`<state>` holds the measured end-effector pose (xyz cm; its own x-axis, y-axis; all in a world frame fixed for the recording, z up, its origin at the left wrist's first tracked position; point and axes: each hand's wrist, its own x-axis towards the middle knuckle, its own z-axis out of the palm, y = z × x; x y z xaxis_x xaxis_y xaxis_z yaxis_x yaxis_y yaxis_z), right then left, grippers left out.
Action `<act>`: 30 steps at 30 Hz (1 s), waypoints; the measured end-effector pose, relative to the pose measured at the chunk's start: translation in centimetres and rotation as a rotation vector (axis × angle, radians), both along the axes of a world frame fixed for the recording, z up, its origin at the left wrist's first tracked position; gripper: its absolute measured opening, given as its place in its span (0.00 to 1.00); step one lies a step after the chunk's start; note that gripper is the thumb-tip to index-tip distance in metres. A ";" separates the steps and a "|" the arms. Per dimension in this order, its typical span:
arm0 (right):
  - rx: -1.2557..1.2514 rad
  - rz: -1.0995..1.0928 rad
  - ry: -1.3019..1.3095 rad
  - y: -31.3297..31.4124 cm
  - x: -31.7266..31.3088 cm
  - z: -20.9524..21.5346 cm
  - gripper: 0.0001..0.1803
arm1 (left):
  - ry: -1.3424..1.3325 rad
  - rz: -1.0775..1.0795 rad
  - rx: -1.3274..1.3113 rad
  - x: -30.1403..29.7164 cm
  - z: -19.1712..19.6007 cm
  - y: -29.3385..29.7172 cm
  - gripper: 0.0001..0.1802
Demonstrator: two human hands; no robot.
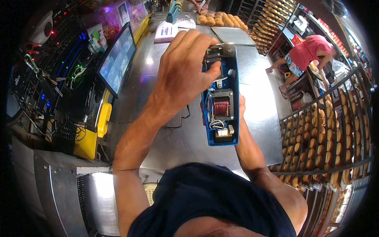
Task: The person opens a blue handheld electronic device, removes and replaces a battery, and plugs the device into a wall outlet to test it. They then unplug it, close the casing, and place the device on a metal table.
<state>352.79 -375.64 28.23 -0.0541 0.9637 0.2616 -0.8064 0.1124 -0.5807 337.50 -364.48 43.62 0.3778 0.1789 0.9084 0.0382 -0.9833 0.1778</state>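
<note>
A long blue metal case (238, 91) of an electrical device, much like a bag sealer, is held up over the steel table with its open side toward me. Inside sit a transformer (222, 107) with reddish copper windings, loose white and blue wires (216, 124) and a metal bracket (226, 50) at the far end. My left hand (188, 59) is closed over that far end, index finger by the bracket, thumb reaching into the case. From beneath, my right hand (242, 106) grips the case; most of its fingers are hidden behind it.
On the left stand a monitor (117, 63), lit electronic units (65, 63) and a yellow object (104, 118). A black cable (175, 127) lies on the steel table (158, 148). Bread rolls (225, 20) and another person's hands are at the back. Bread racks (316, 142) and a bending person (310, 53) are right.
</note>
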 end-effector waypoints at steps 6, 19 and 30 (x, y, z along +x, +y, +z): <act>-0.017 -0.052 -0.053 0.4 -0.3 0.5 0.42 | 0.034 0.004 0.055 -0.2 -0.2 1.1 0.20; -0.261 -0.202 -0.111 1.5 -1.7 3.5 0.38 | 0.331 0.049 -0.581 1.0 -2.3 4.9 0.17; -0.599 -0.063 0.022 2.2 -1.1 -1.6 0.21 | 0.369 -0.285 -1.213 1.4 -21.9 11.2 0.18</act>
<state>351.71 -373.40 26.59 0.0073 0.9448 -0.3277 -0.8211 -0.1813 -0.5412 338.91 -353.28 21.69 0.7297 0.6812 0.0598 0.0929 -0.1854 0.9783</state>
